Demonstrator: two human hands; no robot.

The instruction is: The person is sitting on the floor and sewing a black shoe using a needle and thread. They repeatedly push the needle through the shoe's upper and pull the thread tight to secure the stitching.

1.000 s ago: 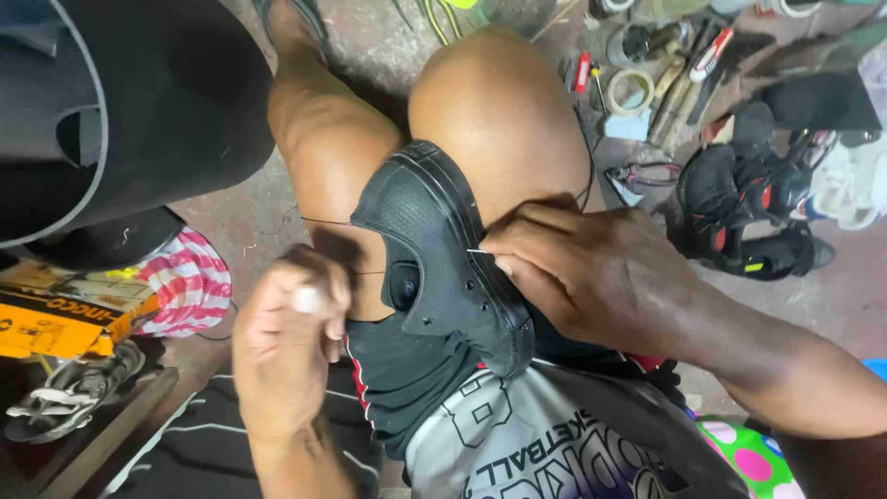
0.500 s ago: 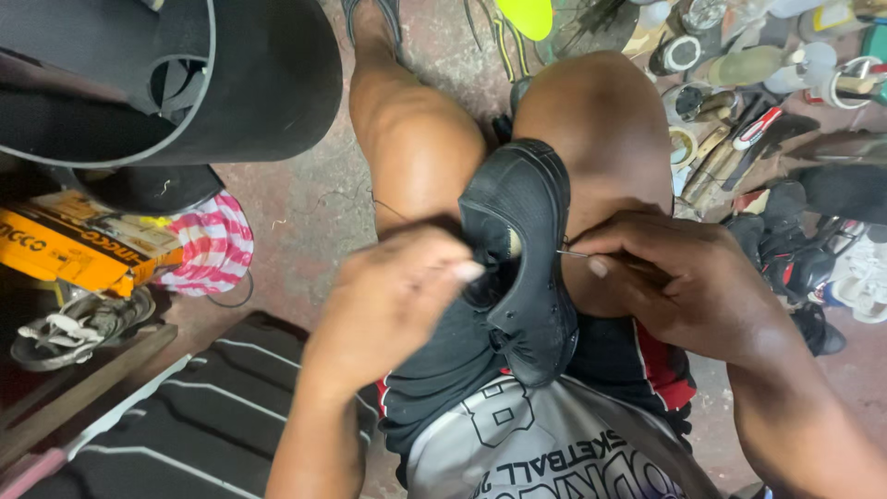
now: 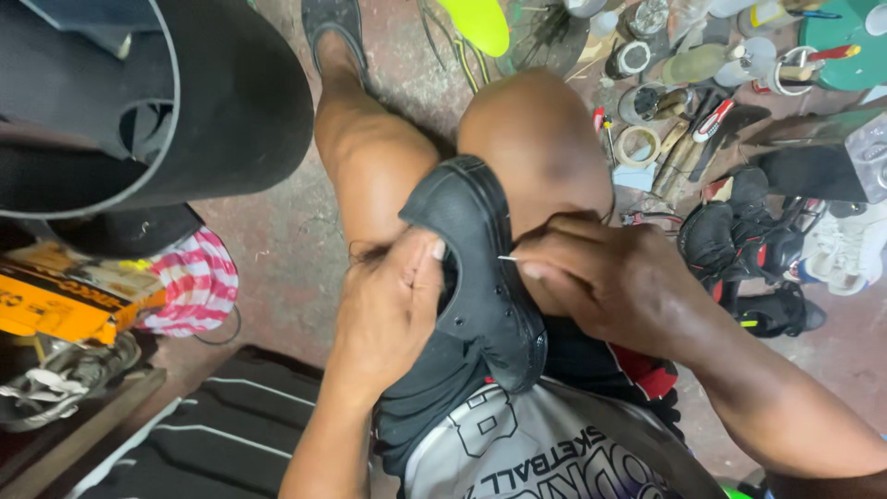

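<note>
A black shoe (image 3: 480, 268) rests sole-up between my knees, toe pointing away from me. My left hand (image 3: 388, 310) grips the shoe's left side, thumb pressed on the edge of its opening. My right hand (image 3: 601, 282) pinches a thin metal needle (image 3: 508, 259) whose tip sticks out against the shoe's right rim. A fine thread (image 3: 370, 248) trails by my left fingers, hard to follow.
A big black round drum (image 3: 157, 102) stands at the upper left. Tools, tape rolls and bottles (image 3: 684, 102) litter the floor at the upper right, with black and white shoes (image 3: 767, 249) beside them. A yellow box (image 3: 65, 300) and a striped cloth (image 3: 194, 282) lie left.
My left hand went from holding the thread out at the side to gripping the shoe's left edge. My right hand stayed on the needle at the shoe's rim. The view shifted left.
</note>
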